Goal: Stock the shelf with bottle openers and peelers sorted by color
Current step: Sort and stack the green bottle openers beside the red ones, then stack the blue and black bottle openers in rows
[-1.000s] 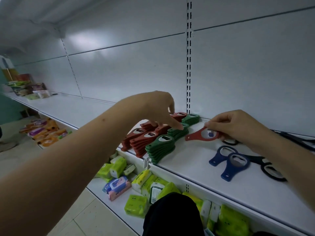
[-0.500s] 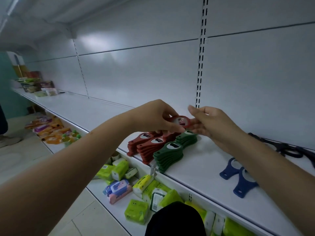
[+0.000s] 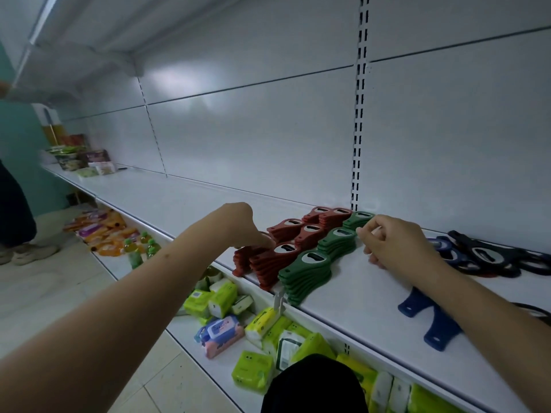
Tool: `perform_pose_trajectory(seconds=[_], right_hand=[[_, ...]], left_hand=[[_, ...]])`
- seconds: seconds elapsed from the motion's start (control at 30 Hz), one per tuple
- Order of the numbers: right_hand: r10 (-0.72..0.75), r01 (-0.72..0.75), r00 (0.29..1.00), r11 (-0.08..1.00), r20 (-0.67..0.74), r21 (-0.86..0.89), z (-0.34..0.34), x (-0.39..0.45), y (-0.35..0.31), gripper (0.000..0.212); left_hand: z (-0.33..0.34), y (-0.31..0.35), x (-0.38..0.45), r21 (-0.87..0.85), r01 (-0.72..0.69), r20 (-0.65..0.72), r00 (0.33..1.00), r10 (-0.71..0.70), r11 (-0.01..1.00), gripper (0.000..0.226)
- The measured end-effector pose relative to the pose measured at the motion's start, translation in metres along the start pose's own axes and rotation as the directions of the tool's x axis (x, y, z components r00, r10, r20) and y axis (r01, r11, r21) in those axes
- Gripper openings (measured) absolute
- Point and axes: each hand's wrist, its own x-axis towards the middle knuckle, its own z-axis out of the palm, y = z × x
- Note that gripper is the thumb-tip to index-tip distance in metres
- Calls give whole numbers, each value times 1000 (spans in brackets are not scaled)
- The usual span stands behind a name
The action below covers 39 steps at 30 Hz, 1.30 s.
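Red opener gone from both hands: left hand (image 3: 238, 226) fingertips pressed on red stacks (image 3: 277, 254) near shelf (image 3: 357, 293) front edge; right hand (image 3: 393, 242) curled, apparently empty, beside green stacks (image 3: 325, 257).

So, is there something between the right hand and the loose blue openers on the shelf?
Nothing visible. The right hand hovers above bare white shelf, and the blue openers lie to its right; its own forearm crosses above them.

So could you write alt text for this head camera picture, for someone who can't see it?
A person's left hand touches stacked red bottle openers on a white shelf, beside green stacks. The right hand hovers curled over the shelf, blue openers lying loose nearby.
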Motion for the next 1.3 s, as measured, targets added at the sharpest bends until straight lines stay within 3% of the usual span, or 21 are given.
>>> perform_pose_trajectory(seconds=[0.37,0.63,0.73,0.83,0.9,1.0,1.17,1.23,1.3], right_hand=[[-26,26,1000,999,13,-34,1,1,4,23],[-27,29,1000,986,14,-162,0,4,6,24],[-64,61,998,987,-20,-147,-5,1,-1,25],[-115,106,987,991,-108,-85,-25,1,-17,23],[-149,137,966,988,-213,-69,-50,4,-28,21],[-209,173,913,976,-351,-131,-98,4,-33,21],[-240,141,898,950,-369,-277,-166,-17,-9,24],[-188,89,935,945,-300,-316,-174,-24,17,25],[-104,41,982,932,-157,-359,-169,-27,46,30]], left_hand=[[9,2,14,-27,32,44,999,-31,999,56],[9,7,10,3,31,2,1000,-31,1000,57],[5,15,2,-72,-50,-205,978,35,996,41],[4,53,-22,-249,-283,-433,888,155,926,39],[12,90,-44,-316,-456,-506,823,259,832,32],[40,142,-64,-338,-605,-409,784,467,721,33],[96,198,-72,-168,-573,-40,817,575,802,85],[108,211,-67,-184,-572,-28,816,577,800,88],[111,221,-57,-222,-567,-115,823,556,793,83]])
